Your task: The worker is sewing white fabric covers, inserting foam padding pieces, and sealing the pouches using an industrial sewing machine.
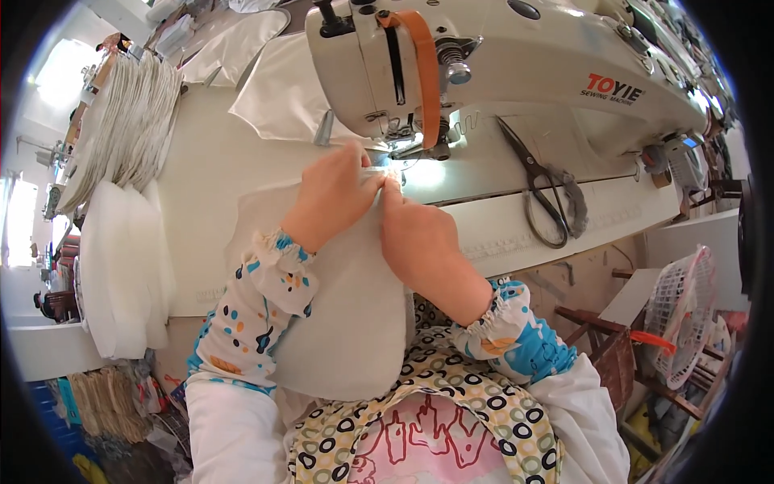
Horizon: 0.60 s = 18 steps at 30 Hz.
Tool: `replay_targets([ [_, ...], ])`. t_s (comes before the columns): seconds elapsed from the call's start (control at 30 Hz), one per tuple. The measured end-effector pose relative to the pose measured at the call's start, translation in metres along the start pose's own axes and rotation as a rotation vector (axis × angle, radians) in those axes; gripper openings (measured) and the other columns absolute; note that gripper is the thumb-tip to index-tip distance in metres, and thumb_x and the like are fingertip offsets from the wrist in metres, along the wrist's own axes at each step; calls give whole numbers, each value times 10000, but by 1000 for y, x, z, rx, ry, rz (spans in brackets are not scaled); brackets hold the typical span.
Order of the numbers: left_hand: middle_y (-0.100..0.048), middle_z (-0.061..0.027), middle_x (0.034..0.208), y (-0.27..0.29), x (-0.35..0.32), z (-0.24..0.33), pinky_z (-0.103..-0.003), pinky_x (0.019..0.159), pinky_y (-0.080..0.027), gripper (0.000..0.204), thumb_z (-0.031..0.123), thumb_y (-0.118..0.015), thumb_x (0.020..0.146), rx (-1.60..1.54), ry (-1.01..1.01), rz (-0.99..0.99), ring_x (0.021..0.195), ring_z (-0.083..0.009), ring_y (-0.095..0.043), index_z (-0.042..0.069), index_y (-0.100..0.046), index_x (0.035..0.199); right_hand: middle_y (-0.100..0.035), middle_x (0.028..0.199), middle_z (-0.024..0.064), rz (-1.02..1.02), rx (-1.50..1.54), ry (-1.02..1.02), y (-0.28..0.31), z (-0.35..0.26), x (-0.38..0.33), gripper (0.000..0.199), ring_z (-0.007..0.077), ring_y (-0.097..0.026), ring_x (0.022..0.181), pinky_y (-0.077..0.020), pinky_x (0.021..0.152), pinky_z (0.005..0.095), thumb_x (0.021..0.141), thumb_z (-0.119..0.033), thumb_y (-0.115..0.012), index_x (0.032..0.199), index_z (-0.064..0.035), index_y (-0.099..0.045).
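Note:
A large off-white fabric piece (339, 339) hangs over the table edge, down to my lap. Its upper edge lies just in front of the needle area of a white sewing machine (355, 81). My left hand (334, 194) pinches that edge, its fingertips slightly smeared. Close beside it, my right hand (419, 238) has its fingers curled on the same edge, with fingertips nearly touching the left ones. A lamp lights the spot under the presser foot (415, 152). The fingers hide exactly how the fabric edges lie there.
Black scissors (536, 181) lie right of the machine head beside a grey cloth scrap (576, 202). Stacked fabric pieces (129, 121) and white padding (121, 266) stand at the left. Shiny white pieces (282, 93) lie behind. A pink fan (681, 315) stands right of the table.

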State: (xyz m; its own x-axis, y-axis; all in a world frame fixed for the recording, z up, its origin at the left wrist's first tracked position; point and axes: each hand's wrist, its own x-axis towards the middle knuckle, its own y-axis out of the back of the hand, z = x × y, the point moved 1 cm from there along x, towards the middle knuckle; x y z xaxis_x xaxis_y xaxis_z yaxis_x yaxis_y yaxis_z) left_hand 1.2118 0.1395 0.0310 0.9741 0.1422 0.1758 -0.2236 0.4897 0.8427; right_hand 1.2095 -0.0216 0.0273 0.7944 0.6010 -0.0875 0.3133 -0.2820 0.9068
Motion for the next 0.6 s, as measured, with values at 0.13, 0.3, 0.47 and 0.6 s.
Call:
replay_targets([
  [0.13,-707,-136,882,-4,3,-4,-444,773,-512,254,306,-732,860,-101,103,-94,821,-327,-680,57,-688,888,-721,890,140,75,12,17,-4,2,-2,588,349,-719,768,-564,650,453,886,-69,-566,1454,39,-458],
  [0.3,-712,-117,927,-14,2,-8,-424,779,-512,133,148,-722,867,-264,-22,120,783,-317,-675,35,-696,931,-717,873,135,120,-29,58,-2,8,9,572,346,-719,764,-564,663,452,889,-74,-564,1444,30,-478],
  [0.47,-657,-90,930,-8,-6,-13,-401,812,-512,134,-6,-668,827,-179,-292,176,852,-308,-643,36,-709,948,-718,878,142,67,-77,53,3,6,11,558,346,-721,769,-567,666,452,897,-78,-556,1439,32,-479],
  [0.6,-594,-71,907,-8,-9,-11,-409,820,-512,235,-44,-645,784,-58,-415,166,931,-309,-606,56,-732,978,-721,873,148,53,-57,46,4,7,12,563,348,-723,773,-567,669,464,905,-88,-552,1450,23,-463],
])
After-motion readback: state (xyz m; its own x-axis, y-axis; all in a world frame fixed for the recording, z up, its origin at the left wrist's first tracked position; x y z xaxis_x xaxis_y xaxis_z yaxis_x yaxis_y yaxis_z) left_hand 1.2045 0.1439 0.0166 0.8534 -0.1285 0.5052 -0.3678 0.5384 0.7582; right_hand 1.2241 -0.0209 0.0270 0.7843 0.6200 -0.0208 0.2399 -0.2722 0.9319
